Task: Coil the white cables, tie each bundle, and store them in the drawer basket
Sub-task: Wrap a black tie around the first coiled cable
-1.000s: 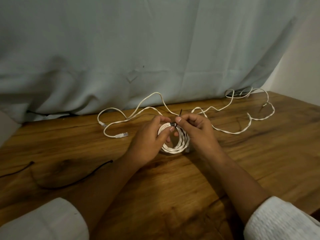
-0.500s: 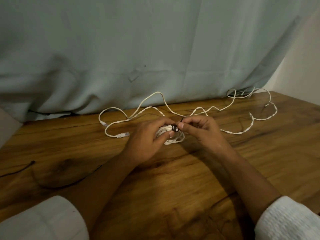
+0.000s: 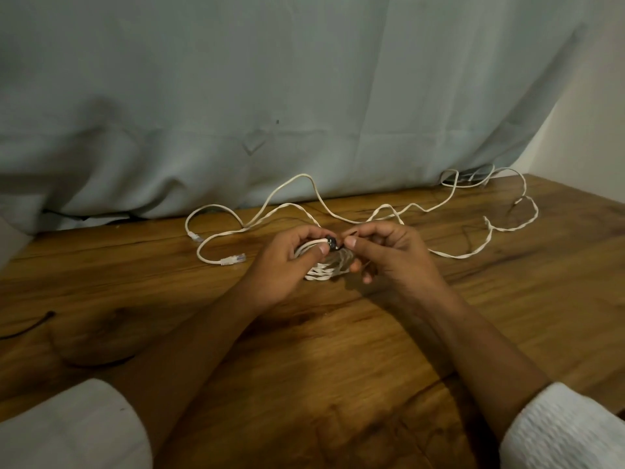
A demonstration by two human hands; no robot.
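Note:
A coiled white cable bundle (image 3: 327,269) lies on the wooden table (image 3: 338,350) between my hands. My left hand (image 3: 284,265) grips the coil's upper part, thumb pressed beside a small black tie (image 3: 332,243) wrapped round the strands. My right hand (image 3: 389,255) pinches the tie's end between thumb and forefinger, its other fingers curled against the coil. A second white cable (image 3: 297,204) sprawls uncoiled behind, one plug end (image 3: 233,259) lying left of my left hand.
A pale curtain (image 3: 270,96) hangs along the table's back edge. More loose white cable (image 3: 507,225) loops at the far right. A thin black cord (image 3: 27,328) lies at the left edge. A white wall (image 3: 592,130) stands at the right.
The coil, held more upright a second ago, now lies lower and flatter on the table. Both hands have closed in tighter round the black tie.

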